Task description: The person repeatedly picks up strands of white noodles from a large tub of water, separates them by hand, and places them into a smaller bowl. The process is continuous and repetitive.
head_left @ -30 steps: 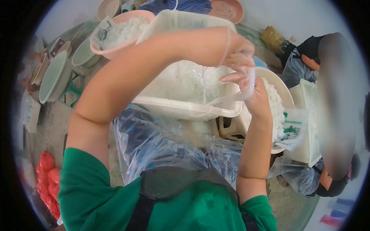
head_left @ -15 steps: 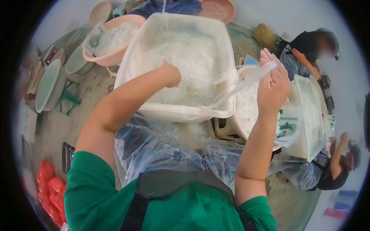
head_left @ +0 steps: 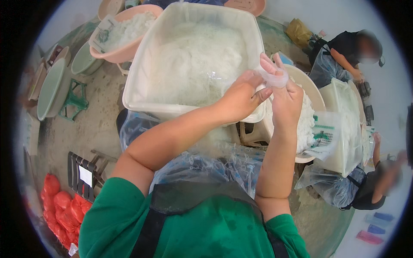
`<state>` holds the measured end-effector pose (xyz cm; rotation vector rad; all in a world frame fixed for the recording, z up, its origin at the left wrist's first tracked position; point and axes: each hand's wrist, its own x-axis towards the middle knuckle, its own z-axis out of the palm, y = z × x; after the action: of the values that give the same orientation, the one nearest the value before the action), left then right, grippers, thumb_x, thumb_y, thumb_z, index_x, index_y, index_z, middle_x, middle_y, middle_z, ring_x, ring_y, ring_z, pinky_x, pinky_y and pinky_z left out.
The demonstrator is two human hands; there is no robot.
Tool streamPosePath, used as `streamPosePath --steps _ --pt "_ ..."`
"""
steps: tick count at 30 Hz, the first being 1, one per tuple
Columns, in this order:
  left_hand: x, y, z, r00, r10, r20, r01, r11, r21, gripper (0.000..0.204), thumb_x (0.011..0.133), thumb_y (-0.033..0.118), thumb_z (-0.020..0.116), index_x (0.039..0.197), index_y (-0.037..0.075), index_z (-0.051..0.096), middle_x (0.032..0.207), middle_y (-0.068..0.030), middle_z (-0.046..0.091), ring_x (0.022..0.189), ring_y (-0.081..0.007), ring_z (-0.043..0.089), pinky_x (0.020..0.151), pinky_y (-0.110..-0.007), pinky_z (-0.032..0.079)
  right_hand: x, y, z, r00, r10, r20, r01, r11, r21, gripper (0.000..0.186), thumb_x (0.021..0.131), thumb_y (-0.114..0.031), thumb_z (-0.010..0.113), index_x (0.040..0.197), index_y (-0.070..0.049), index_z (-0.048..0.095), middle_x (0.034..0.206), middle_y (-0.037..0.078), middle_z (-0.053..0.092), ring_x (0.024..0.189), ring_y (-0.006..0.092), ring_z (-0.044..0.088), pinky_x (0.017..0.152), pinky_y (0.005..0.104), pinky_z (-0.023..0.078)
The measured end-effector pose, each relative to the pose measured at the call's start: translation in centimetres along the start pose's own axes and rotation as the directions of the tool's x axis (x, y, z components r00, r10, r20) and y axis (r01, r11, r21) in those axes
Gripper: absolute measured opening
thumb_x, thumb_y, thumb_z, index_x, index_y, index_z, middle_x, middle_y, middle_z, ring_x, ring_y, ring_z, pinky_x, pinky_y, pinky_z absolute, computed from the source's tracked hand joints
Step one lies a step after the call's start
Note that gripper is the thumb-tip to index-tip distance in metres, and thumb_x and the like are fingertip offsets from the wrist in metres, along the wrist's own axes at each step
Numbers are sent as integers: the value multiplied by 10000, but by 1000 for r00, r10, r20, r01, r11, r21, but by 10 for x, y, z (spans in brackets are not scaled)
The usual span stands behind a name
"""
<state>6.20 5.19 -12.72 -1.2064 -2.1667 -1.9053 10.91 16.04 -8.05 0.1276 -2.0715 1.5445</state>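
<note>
A translucent, wet white strand (head_left: pixel 277 80) is wound round the fingers of my right hand (head_left: pixel 287 101), which is raised over the right rim of a large white tub (head_left: pixel 148 105). My left hand (head_left: pixel 243 95) is right beside it, with its fingertips against the wound strand and its thumb bent toward my right palm. Some of the left fingers are hidden behind the hand. Cloudy water and a mass of whitish, stringy material (head_left: pixel 198 64) fill the tub. Below my right hand, a round pale basin (head_left: pixel 319 98) holds a heap of white, soft material (head_left: pixel 304 124).
At the far left stands a pink basin (head_left: pixel 112 56) of similar white material. Green basins (head_left: pixel 53 94), a green stool (head_left: pixel 74 99) and red bags (head_left: pixel 64 210) are on the left. Two people work at the right by another white tub (head_left: pixel 337 148). A printed plastic bag (head_left: pixel 325 133) hangs there.
My left hand has left the tub and come right to meet my right hand. The strand, stretched from the tub to my right hand before, is now bunched round the right fingers.
</note>
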Motion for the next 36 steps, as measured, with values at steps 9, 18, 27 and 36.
streamPosePath --steps 9,18,27,36 --pt "-2 6 -31 831 -298 471 468 832 -298 394 943 401 403 1008 33 525 912 -41 525 879 -133 475 787 -283 386 -3 22 -19 972 220 81 -200 595 778 333 897 -151 487 1122 85 554 1258 203 486 1240 295 399 1053 389 295" --pt "-8 20 -7 955 -213 207 291 808 -512 544 931 388 447 1305 7 343 1176 -113 494 1097 -185 432 957 -339 346 -8 -7 -6 990 -116 76 123 986 -110 238 876 -178 554 1007 -12 661 1146 118 598 1238 319 400 1013 373 318" --pt "-2 23 -34 729 -338 595 683 416 -601 354 943 397 409 885 63 510 676 25 382 614 -98 382 624 -259 369 -8 5 -21 939 333 86 -283 607 742 358 925 -185 473 1065 133 558 1065 227 599 1057 297 551 854 336 440" --pt "20 24 -52 989 108 103 -132 952 278 546 913 558 313 941 47 507 812 -117 568 775 -244 564 713 -358 436 3 -23 -10 940 -167 297 329 673 -663 136 725 -123 649 845 -71 687 1102 102 610 808 238 584 752 278 459"
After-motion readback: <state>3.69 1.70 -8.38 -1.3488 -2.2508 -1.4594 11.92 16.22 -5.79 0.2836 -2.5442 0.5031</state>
